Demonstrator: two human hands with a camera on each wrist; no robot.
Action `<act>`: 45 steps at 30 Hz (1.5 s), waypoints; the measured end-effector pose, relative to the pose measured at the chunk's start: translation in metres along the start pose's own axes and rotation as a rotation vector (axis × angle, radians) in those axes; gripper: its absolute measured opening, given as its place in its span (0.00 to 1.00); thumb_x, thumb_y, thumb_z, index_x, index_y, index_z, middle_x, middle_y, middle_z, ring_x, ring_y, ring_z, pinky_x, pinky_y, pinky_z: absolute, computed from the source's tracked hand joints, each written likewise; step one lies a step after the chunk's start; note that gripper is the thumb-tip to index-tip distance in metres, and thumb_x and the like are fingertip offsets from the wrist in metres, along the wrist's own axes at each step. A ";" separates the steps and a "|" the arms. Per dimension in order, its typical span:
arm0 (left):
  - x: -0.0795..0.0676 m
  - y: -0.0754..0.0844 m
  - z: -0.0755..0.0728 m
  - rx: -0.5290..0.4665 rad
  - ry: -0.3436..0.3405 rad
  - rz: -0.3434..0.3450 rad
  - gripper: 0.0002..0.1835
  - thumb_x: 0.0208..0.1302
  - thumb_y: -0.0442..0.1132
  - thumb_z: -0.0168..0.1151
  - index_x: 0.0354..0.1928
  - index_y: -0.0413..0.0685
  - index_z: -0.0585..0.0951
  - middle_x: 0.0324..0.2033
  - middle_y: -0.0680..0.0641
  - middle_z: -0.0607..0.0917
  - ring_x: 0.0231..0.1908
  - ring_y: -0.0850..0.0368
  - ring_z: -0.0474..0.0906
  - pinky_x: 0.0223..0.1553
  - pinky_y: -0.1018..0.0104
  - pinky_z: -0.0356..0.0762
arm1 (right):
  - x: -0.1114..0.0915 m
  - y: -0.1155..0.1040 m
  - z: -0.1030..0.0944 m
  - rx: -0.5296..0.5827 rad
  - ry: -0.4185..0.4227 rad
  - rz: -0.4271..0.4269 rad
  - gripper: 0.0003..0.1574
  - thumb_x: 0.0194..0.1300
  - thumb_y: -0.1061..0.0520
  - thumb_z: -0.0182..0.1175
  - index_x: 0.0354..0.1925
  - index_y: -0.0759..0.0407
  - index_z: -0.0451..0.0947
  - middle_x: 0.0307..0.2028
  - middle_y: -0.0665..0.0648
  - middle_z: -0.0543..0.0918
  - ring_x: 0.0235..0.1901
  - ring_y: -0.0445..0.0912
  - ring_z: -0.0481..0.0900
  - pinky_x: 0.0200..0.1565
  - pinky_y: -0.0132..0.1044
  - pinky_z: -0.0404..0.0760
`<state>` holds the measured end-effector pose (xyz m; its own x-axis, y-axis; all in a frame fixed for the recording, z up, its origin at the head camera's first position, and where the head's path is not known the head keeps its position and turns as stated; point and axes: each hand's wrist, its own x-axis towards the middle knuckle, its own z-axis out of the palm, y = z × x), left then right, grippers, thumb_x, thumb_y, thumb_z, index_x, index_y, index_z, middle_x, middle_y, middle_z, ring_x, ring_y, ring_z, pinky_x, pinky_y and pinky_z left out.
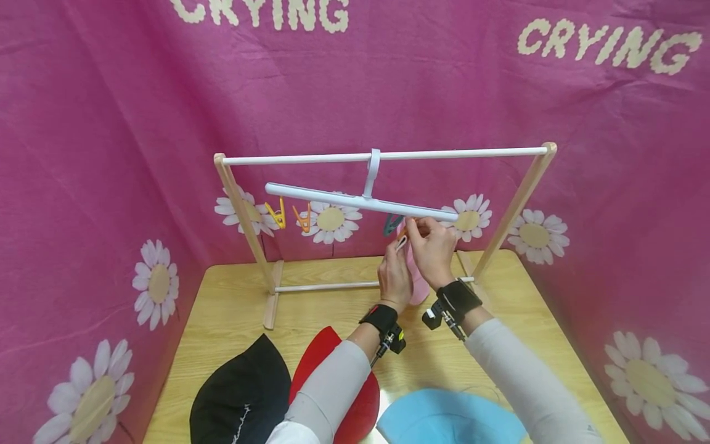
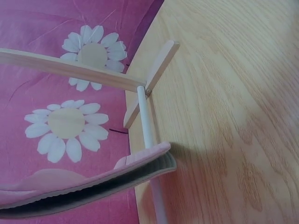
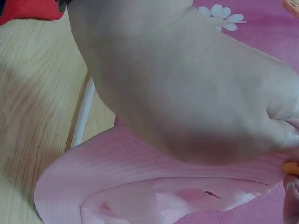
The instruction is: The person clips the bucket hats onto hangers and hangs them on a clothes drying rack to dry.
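Centre-right, the left hand (image 1: 395, 279) grips a pink hat (image 1: 420, 288), probably steadying it; the right hand (image 1: 435, 251) pinches an orange clip (image 3: 290, 168) between fingers.

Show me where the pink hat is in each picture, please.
Head: pink hat, right of centre.
Left wrist: pink hat, lower left.
Right wrist: pink hat, along the bottom.
Shared landmark: the white lower rod.

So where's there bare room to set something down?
Bare table lies left of the rack's left foot and right of the right sleeve. Crowded: front (black hat, red hat, blue hat) and under the hanger's right end (left hand, right hand, pink hat).
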<state>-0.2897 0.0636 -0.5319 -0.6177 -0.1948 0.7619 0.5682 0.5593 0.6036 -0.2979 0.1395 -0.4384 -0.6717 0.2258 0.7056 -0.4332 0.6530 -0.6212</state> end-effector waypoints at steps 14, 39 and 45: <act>0.001 -0.002 -0.008 -0.010 -0.118 0.016 0.15 0.81 0.35 0.51 0.62 0.35 0.74 0.51 0.37 0.88 0.49 0.43 0.88 0.46 0.52 0.85 | 0.000 0.004 -0.004 0.010 -0.022 0.090 0.21 0.61 0.49 0.77 0.28 0.65 0.83 0.25 0.65 0.88 0.26 0.59 0.87 0.35 0.48 0.75; 0.011 0.023 -0.036 -0.212 -0.565 -0.069 0.30 0.78 0.39 0.51 0.78 0.38 0.64 0.71 0.40 0.76 0.66 0.54 0.77 0.64 0.63 0.76 | 0.003 0.009 -0.035 0.017 -0.023 0.188 0.23 0.63 0.47 0.76 0.36 0.66 0.85 0.29 0.63 0.90 0.30 0.51 0.87 0.33 0.24 0.73; 0.011 0.030 -0.039 -0.226 -0.588 -0.050 0.30 0.78 0.36 0.51 0.79 0.39 0.63 0.71 0.40 0.76 0.65 0.56 0.77 0.63 0.65 0.77 | 0.004 0.008 -0.039 0.015 0.002 0.168 0.22 0.62 0.47 0.77 0.35 0.66 0.86 0.28 0.62 0.90 0.26 0.35 0.81 0.41 0.22 0.70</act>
<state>-0.2581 0.0463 -0.4965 -0.8055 0.2949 0.5141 0.5921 0.3648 0.7185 -0.2807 0.1739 -0.4279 -0.7342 0.3321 0.5922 -0.3239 0.5952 -0.7354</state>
